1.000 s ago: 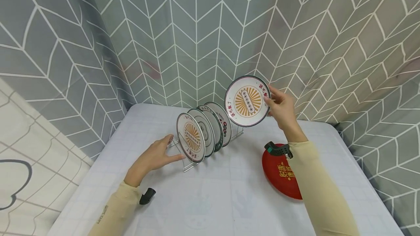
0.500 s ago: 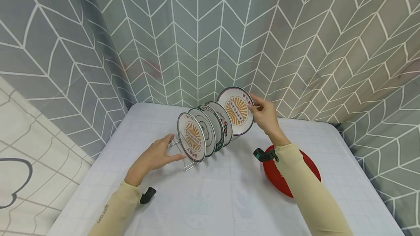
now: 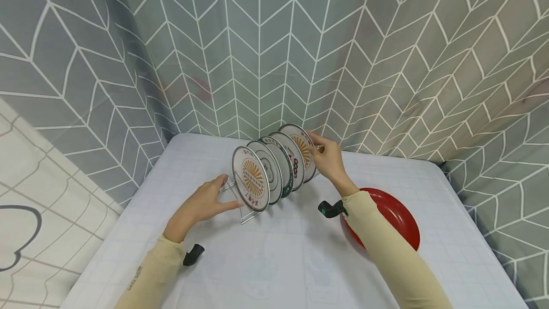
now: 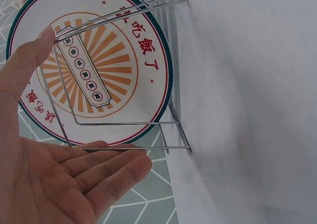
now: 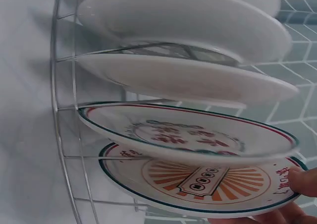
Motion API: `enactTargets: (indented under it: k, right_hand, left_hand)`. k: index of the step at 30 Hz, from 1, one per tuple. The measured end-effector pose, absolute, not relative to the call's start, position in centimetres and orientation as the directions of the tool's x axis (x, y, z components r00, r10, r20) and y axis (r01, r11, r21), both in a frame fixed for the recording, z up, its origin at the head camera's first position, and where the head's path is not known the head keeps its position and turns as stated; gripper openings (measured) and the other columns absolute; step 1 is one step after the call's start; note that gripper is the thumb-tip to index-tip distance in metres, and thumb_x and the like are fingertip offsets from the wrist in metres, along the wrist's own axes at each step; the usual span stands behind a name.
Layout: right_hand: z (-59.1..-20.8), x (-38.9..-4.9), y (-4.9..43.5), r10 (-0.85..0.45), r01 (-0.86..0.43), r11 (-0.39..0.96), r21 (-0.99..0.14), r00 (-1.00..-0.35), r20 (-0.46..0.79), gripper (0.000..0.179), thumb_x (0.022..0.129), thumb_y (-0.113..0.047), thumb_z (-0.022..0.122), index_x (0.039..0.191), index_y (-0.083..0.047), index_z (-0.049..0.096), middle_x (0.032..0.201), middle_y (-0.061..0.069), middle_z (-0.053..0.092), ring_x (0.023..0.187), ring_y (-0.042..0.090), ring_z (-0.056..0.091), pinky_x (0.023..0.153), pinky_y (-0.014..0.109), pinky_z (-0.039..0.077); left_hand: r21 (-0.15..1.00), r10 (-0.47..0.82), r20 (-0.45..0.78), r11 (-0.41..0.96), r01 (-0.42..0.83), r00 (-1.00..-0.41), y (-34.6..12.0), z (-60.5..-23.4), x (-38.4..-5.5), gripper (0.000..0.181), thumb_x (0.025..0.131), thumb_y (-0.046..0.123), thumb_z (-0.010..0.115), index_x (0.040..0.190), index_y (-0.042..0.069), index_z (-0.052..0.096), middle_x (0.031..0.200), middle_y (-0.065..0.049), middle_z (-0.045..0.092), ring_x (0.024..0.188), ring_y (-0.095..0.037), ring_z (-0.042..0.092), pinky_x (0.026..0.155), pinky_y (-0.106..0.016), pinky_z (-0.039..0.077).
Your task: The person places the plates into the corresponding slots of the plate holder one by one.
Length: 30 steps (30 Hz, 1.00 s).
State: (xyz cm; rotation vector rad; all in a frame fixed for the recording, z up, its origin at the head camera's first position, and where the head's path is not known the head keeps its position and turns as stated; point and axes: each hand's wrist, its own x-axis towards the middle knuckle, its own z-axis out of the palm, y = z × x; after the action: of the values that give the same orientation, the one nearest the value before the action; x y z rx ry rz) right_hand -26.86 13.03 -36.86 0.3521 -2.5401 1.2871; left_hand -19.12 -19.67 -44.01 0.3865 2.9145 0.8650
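Note:
My right hand (image 3: 329, 160) pinches the right rim of a white plate with an orange sunburst (image 5: 163, 177). That plate stands on edge in the last slot of a wire dish rack (image 3: 248, 217). Just in front of it leans a plate with red lettering (image 5: 188, 135). Several more plates fill the row, ending in another sunburst plate (image 3: 251, 179) at the near end. My left hand (image 3: 201, 205) holds the rack's near end loop (image 4: 119, 123), thumb tip at one wire corner and fingers along the opposite wire.
A red plate (image 3: 396, 218) lies on the white-covered table (image 3: 274, 261) at the right, partly behind my right sleeve. Patterned grey curtains (image 3: 266, 51) rise close behind the rack. Black wrist devices (image 3: 331, 209) stick out from both forearms.
My right hand has carried the sunburst plate left and down, from above the rack's far end into its last slot. The left hand stays at the rack.

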Motion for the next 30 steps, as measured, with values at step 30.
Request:
enactTargets:
  k: [30]
  right_hand:
    - [-39.1, -26.6, 13.1, -0.043, -0.304, 0.527, -0.794, -0.942, 0.333, 0.041, 0.095, -0.014, 0.065, 0.136, -0.012, 0.059, 0.118, 0.018, 0.068, 0.093, 0.032, 0.068, 0.066, 0.026, 0.052]
  left_hand:
    - [0.552, 0.265, -0.012, 0.806, 0.215, -0.964, -19.7, -43.8, -19.0, 0.108, 0.078, 0.065, 0.07, 0.147, -0.009, 0.032, 0.139, -0.029, 0.052, 0.129, -0.042, 0.051, 0.107, -0.056, 0.042]
